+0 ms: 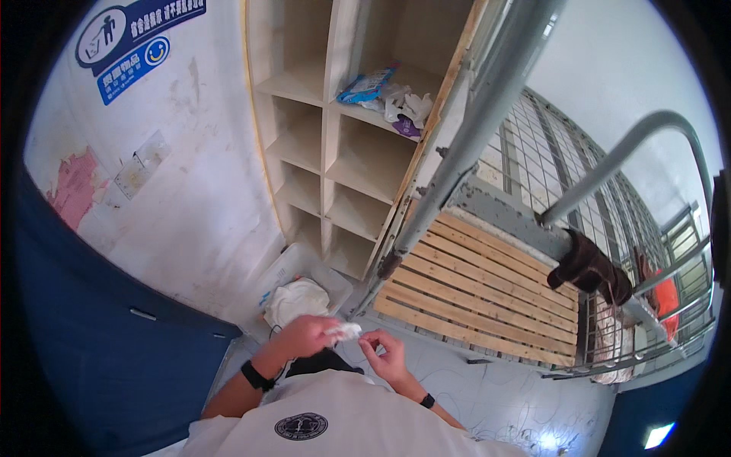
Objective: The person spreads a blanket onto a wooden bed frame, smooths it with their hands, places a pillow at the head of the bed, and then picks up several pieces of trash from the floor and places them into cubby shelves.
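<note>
In front of my white shirt, my left hand (302,335) is closed around a small crumpled white piece (346,331), thin like tissue or plastic film. Its exact kind is too small to tell. My right hand (387,354) is close on the other side, thumb and forefinger pinched at the piece's right end. Whatever sits between those fingertips is too small to make out. Below and beyond the left hand stands a pale translucent bin (335,286) with a white bag or cloth (297,301) in it.
A cream shelf unit (329,152) rises ahead; one compartment holds a blue packet (368,85) and crumpled white wrapping (407,105). To the right is a metal bunk frame (487,129) with a slatted wooden board (480,282) and a dark cloth (590,266). A blue door (114,343) stands left.
</note>
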A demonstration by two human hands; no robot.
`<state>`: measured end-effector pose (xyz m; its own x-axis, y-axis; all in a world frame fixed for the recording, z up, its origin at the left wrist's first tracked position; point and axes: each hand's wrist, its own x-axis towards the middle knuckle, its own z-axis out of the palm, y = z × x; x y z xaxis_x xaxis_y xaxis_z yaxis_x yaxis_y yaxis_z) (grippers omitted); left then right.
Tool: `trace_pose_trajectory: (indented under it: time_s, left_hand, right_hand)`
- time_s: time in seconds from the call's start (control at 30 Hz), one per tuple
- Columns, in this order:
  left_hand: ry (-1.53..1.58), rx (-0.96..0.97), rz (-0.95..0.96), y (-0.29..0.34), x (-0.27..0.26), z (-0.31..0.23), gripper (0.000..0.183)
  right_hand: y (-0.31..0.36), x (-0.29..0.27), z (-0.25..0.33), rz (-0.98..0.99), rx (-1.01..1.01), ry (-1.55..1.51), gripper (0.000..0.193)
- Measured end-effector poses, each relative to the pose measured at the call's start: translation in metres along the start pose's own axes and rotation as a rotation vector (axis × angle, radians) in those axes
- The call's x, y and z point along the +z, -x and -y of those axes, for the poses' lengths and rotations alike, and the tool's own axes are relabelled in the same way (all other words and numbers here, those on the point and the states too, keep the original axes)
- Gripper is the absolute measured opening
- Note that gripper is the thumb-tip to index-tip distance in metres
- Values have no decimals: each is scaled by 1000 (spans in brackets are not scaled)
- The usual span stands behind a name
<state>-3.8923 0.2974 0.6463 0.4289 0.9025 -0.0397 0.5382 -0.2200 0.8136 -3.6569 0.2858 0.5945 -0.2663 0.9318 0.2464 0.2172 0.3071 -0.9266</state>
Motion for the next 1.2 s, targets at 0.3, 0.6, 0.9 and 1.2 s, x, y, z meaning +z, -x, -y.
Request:
trace_pose_trajectory:
  time_s: [0.3, 0.6, 0.9, 1.2]
  left_hand:
    - [-443, 431, -826, -184, -183, -1, 15]
    - [-574, 706, -1118, -399, -225, -47, 12]
    - [-688, 538, -809, -474, -187, -15, 17]
    - [-496, 701, -876, -401, -174, -36, 11]
  right_hand:
    - [-44, -62, -39, -165, 345, 119, 9]
    - [-58, -49, -53, -343, 527, 232, 11]
    - [-42, -27, -72, -230, 691, 272, 17]
    - [3, -31, -56, -476, 662, 236, 18]
